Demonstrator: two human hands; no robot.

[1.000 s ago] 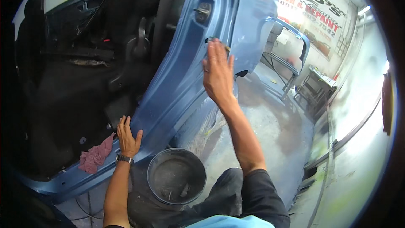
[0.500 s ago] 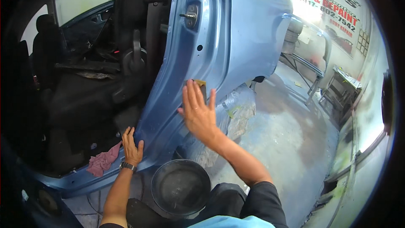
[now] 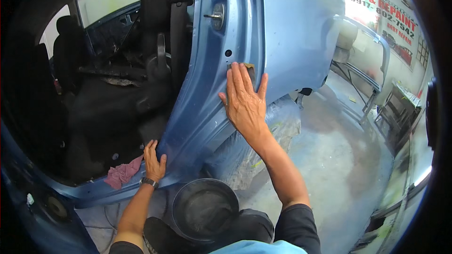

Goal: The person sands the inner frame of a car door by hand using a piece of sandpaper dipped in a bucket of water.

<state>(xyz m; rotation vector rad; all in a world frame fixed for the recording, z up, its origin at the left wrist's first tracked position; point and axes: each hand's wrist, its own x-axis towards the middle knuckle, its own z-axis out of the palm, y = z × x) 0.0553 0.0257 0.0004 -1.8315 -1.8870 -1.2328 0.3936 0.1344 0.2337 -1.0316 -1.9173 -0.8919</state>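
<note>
My right hand [image 3: 246, 99] lies flat on the light-blue car's door-frame pillar [image 3: 221, 94], below a round black hole. Under its fingers is a piece of sandpaper [image 3: 250, 69], its brownish edge and dark side showing past the fingertips and beside the little finger. Most of the sheet is hidden by the hand. Lower left, my left hand [image 3: 154, 162], with a watch on its wrist, rests on the sill near the pillar's foot. Its fingers are apart and hold nothing. A crumpled pink cloth [image 3: 123, 174] lies on the sill just left of it.
A black basin [image 3: 205, 209] stands on the floor between my knees and the car. Plastic sheeting [image 3: 263, 146] hangs below the rear panel. A metal door latch striker [image 3: 216, 16] juts from the pillar. Farther right are a rack [image 3: 360, 80] and a small stand [image 3: 400, 108].
My right hand has slid up the pillar with the sandpaper, closer to the round hole. My left hand stays on the sill. The whole view has shifted slightly.
</note>
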